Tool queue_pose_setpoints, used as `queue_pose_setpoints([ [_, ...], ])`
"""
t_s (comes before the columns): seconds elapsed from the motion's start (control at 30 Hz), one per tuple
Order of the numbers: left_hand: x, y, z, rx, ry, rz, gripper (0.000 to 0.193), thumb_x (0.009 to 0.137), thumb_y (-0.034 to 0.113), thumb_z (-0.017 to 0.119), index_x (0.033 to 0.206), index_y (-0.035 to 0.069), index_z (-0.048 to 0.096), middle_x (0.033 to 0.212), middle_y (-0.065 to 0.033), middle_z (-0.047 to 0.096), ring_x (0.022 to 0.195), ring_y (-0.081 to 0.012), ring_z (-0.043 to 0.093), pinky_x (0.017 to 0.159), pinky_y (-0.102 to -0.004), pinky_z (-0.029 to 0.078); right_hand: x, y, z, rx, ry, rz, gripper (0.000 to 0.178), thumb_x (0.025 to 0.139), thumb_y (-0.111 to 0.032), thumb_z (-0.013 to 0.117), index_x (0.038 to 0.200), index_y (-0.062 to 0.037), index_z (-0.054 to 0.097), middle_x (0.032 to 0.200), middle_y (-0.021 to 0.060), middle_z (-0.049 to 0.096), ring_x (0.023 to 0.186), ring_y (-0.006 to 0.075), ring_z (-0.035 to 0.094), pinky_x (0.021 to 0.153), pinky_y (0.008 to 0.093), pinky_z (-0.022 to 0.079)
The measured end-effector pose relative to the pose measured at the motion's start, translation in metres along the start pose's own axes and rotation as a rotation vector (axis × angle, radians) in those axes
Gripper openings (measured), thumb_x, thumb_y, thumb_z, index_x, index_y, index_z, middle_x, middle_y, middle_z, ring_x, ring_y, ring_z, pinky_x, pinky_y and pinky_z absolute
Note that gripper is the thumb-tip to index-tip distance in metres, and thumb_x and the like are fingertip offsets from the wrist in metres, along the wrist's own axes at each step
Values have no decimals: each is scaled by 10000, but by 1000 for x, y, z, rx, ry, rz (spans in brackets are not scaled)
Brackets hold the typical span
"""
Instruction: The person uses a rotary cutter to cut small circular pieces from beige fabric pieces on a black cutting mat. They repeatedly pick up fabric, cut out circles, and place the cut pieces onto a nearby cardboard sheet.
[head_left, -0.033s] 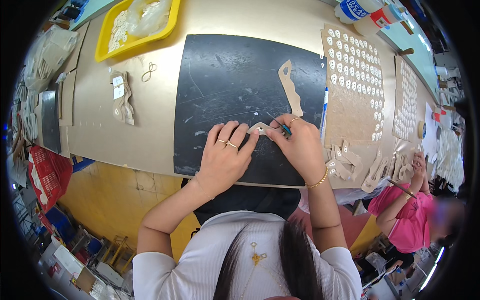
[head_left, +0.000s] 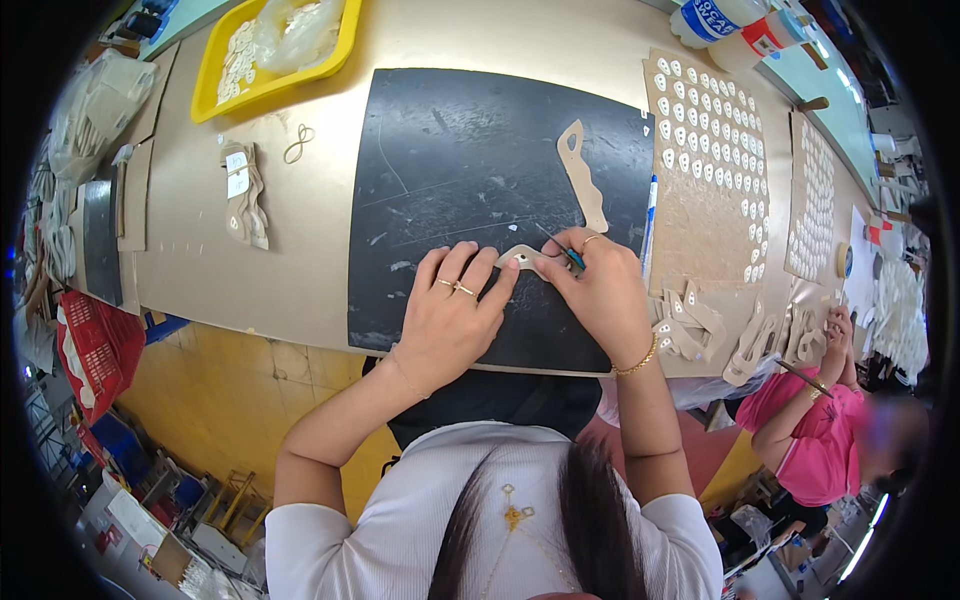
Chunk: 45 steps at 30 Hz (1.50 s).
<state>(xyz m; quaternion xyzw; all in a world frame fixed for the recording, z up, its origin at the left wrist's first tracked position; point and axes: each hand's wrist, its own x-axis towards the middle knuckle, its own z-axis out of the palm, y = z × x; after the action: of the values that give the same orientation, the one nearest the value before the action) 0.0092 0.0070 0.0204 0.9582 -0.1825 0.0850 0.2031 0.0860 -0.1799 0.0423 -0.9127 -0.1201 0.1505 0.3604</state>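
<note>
On the black mat (head_left: 450, 160) lies a curved beige flat piece (head_left: 527, 256) with a small white patch and a dark hole in it. My left hand (head_left: 452, 305) pins its left end to the mat with thumb and index finger, the other fingers bent on the mat. At its right end presses the thumb of my right hand (head_left: 600, 285). The same hand grips a thin pointed tool (head_left: 574, 259) with a blue handle, its tip aimed up and left. Farther back on the mat rests another wavy beige piece (head_left: 582, 180) with an opening at its top.
A yellow tray (head_left: 205, 95) of small white pieces stands far left, with a tied beige bundle (head_left: 245, 195) nearer. Right of the mat are a board (head_left: 700, 210) with rows of small white pieces and loose beige pieces (head_left: 690, 320). A co-worker in pink (head_left: 810, 440) sits at right.
</note>
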Motion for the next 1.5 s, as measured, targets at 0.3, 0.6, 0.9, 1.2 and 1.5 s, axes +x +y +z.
queue_pose_setpoints([
  [0.3, 5, -2, 2, 16, 15, 3, 393, 785, 99, 708, 1172, 41, 670, 1163, -121, 596, 1144, -303, 549, 978, -483, 446, 9, 0, -2, -34, -34, 49, 215, 822, -222, 787, 878, -24, 726, 793, 148, 717, 688, 320, 699, 648, 400, 543],
  [0.6, 6, -4, 3, 35, 23, 19, 336, 828, 119, 687, 1155, 43, 675, 1155, -120, 596, 1143, -298, 548, 978, -479, 449, 12, -2, -1, -77, -54, 69, 200, 837, -216, 755, 881, -25, 717, 781, 149, 716, 701, 333, 703, 646, 406, 542],
  [0.9, 6, -3, 5, 69, 42, 25, 286, 851, 123, 662, 1126, 45, 684, 1149, -113, 599, 1132, -295, 552, 970, -474, 454, 13, -7, -6, -97, -88, 62, 209, 854, -226, 771, 886, -29, 710, 812, 137, 723, 697, 296, 708, 644, 396, 542],
  [1.2, 4, -5, 9, 55, 49, 13, 335, 812, 108, 692, 1145, 79, 677, 1158, -102, 597, 1133, -298, 554, 969, -472, 448, 15, -7, -5, -124, -96, 69, 220, 841, -240, 765, 884, -31, 711, 788, 148, 715, 698, 319, 703, 649, 410, 539],
  [1.5, 3, -7, 13, 53, 61, 17, 439, 737, 68, 746, 1169, 109, 679, 1190, -103, 580, 1153, -306, 537, 972, -476, 438, 20, 0, -1, -102, -91, 76, 276, 843, -257, 771, 875, 9, 705, 678, 203, 641, 615, 349, 654, 608, 406, 490],
])
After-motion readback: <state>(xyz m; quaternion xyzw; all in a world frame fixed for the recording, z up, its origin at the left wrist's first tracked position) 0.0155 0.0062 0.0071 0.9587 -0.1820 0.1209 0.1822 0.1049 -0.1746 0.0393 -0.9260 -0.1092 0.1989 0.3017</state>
